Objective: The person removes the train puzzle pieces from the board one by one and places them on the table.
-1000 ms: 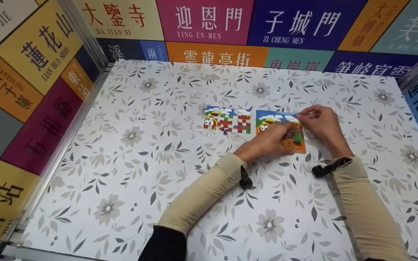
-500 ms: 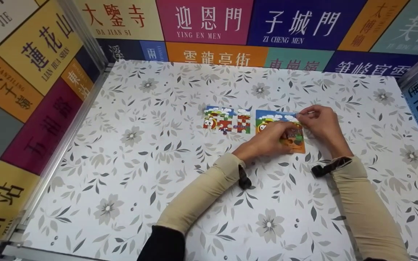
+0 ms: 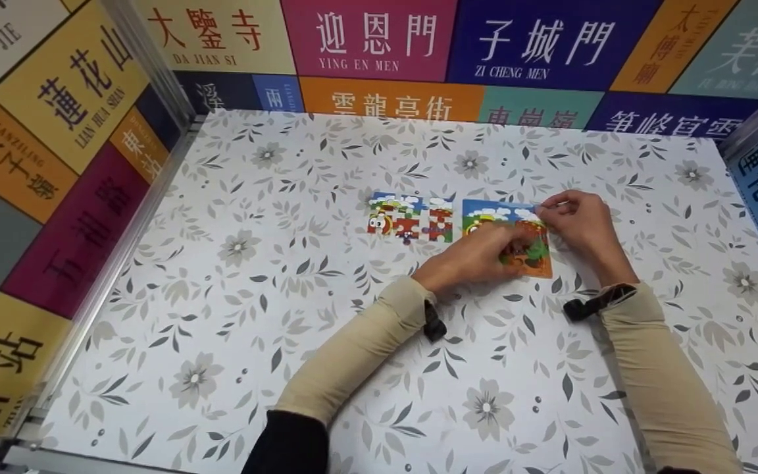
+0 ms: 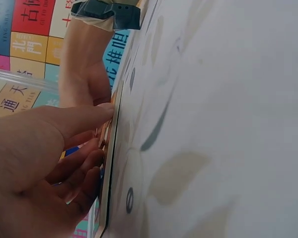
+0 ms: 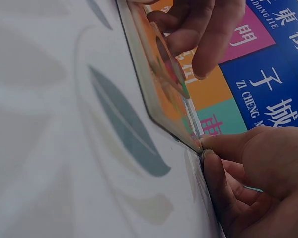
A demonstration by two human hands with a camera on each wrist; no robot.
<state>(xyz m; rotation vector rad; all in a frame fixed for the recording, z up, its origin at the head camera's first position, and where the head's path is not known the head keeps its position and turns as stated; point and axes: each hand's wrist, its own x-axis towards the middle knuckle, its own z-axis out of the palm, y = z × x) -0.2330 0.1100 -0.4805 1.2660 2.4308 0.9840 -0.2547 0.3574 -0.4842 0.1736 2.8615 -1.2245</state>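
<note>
A square picture puzzle board (image 3: 538, 263), with a blue sky and an orange lower part, lies flat on the table. My left hand (image 3: 468, 260) is over its left and middle part, fingers loosely bent and hiding some of the picture. In the left wrist view the left thumb (image 4: 97, 116) lies at the board's edge, with the other fingers close over its face. My right hand (image 3: 583, 220) pinches the board's upper right corner between thumb and index finger. Left of the board lie joined jigsaw pieces (image 3: 379, 222) and a separate strip of pieces (image 3: 441, 224).
The table (image 3: 221, 355) has a white cover with grey leaves and flowers. Panels with large printed characters (image 3: 372, 39) stand along the back and sides. A black wrist strap (image 3: 583, 309) sits on the right sleeve, another (image 3: 433, 324) on the left.
The left hand has drawn back slightly to the left, uncovering more of the board's right part. The right hand stays at the corner, and the loose pieces have not moved.
</note>
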